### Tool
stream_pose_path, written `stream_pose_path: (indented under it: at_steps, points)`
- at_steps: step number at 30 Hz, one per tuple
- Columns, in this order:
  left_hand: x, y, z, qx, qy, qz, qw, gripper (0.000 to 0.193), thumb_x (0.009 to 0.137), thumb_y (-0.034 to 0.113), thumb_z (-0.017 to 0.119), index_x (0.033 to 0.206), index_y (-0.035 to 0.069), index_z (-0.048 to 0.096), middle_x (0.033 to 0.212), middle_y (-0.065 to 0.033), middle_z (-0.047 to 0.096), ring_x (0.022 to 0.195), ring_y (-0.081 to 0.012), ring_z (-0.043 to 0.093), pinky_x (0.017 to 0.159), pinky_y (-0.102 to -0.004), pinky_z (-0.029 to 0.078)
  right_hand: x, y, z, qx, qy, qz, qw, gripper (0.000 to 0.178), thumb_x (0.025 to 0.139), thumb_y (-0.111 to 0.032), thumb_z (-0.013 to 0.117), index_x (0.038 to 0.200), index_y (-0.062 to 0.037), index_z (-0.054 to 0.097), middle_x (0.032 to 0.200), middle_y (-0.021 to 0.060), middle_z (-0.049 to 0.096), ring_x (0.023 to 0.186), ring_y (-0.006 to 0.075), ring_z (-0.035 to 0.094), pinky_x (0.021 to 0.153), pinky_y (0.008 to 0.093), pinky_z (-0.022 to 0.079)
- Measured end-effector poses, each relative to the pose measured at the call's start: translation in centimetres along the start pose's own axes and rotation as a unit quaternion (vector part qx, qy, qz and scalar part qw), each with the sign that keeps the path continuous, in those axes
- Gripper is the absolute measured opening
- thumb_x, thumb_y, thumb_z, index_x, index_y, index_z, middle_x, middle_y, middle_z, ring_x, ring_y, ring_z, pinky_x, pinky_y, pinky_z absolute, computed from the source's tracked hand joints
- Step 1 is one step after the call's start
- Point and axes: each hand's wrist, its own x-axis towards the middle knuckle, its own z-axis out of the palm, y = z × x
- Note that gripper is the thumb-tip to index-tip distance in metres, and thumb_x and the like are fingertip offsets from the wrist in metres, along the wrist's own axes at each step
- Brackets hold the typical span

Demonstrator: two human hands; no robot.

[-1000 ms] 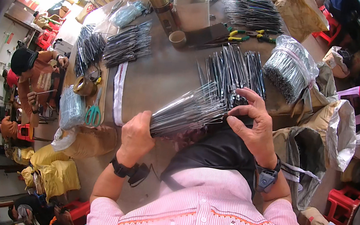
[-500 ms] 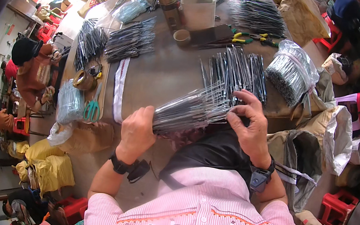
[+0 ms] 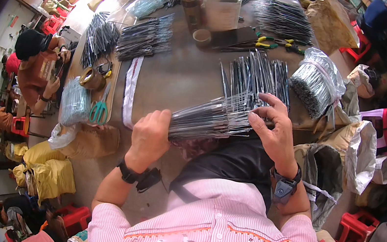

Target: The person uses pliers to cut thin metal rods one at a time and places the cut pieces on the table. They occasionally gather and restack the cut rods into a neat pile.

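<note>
My left hand [image 3: 148,137] is closed round one end of a bundle of thin, dark, shiny metal rods [image 3: 206,119]. The bundle fans out to the right above my lap, at the table's near edge. At its splayed end, my right hand [image 3: 275,131] has thumb and fingers bent together at the rod tips; exactly which rods they pinch is hidden. Just beyond lies a spread of similar rods [image 3: 261,76] on the brown table [image 3: 180,72], partly overlapped by the bundle and my right fingers.
More rod piles [image 3: 146,37] lie at the far left and far right. A plastic-wrapped rod bundle [image 3: 315,81] stands at the right edge. Pliers [image 3: 278,44], a flask [image 3: 190,4], tape roll [image 3: 91,78] and green-handled scissors [image 3: 99,110] are about. A co-worker [image 3: 37,69] works at left.
The view has shifted slightly. My right thumb and fingers have moved in a little over the rod tips. The left hand keeps its hold on the bundle.
</note>
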Motion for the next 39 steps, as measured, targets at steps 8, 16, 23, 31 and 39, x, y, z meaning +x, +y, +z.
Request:
stream_pose_path:
  at_steps: [8, 16, 23, 31, 39]
  points:
    - [0.3, -0.1, 0.3, -0.039, -0.025, 0.003, 0.999, 0.033, 0.067, 0.003, 0.068, 0.096, 0.005, 0.053, 0.081, -0.0128, 0.059, 0.078, -0.0337, 0.062, 0.068, -0.0430, 0.050, 0.8, 0.7, 0.9, 0.011, -0.039, 0.010, 0.999, 0.016, 0.084, -0.014, 0.069, 0.082, 0.0016, 0.067, 0.121, 0.0176, 0.060, 0.116, 0.0302, 0.053, 0.100, 0.0368, 0.038]
    - [1.5, -1.3, 1.9, -0.035, 0.009, 0.025, 0.999, 0.016, 0.072, 0.001, 0.058, 0.087, 0.005, 0.052, 0.074, -0.0118, 0.058, 0.070, -0.0308, 0.062, 0.061, -0.0406, 0.049, 2.2, 1.7, 1.3, 0.011, -0.046, 0.022, 0.999, 0.022, 0.090, -0.019, 0.065, 0.086, 0.0027, 0.063, 0.118, 0.0169, 0.061, 0.109, 0.0255, 0.055, 0.095, 0.0344, 0.039]
    - [2.1, -1.9, 2.5, -0.045, -0.004, 0.020, 0.999, 0.018, 0.072, 0.001, 0.059, 0.088, 0.005, 0.052, 0.076, -0.0130, 0.060, 0.072, -0.0323, 0.063, 0.061, -0.0416, 0.050, 3.1, 1.9, 1.6, 0.055, -0.055, 0.051, 0.996, 0.022, 0.089, -0.017, 0.066, 0.085, 0.0036, 0.063, 0.115, 0.0172, 0.061, 0.107, 0.0229, 0.056, 0.095, 0.0326, 0.039]
    - [1.7, -1.7, 1.8, -0.067, -0.035, -0.020, 0.997, 0.025, 0.071, 0.004, 0.066, 0.092, 0.004, 0.052, 0.081, -0.0140, 0.061, 0.079, -0.0347, 0.063, 0.068, -0.0438, 0.051, 3.7, 1.9, 1.1, 0.074, -0.059, 0.076, 0.993, 0.021, 0.088, -0.015, 0.066, 0.085, 0.0050, 0.065, 0.119, 0.0171, 0.060, 0.107, 0.0205, 0.055, 0.094, 0.0310, 0.040]
    - [0.6, -2.1, 0.7, -0.080, 0.012, -0.037, 0.996, 0.031, 0.067, 0.013, 0.074, 0.091, 0.006, 0.054, 0.079, -0.0136, 0.060, 0.075, -0.0349, 0.062, 0.065, -0.0431, 0.050, 3.4, 0.6, 0.0, 0.106, 0.057, 0.039, 0.992, 0.022, 0.090, -0.019, 0.066, 0.093, 0.0032, 0.066, 0.121, 0.0151, 0.059, 0.111, 0.0196, 0.054, 0.094, 0.0318, 0.041]
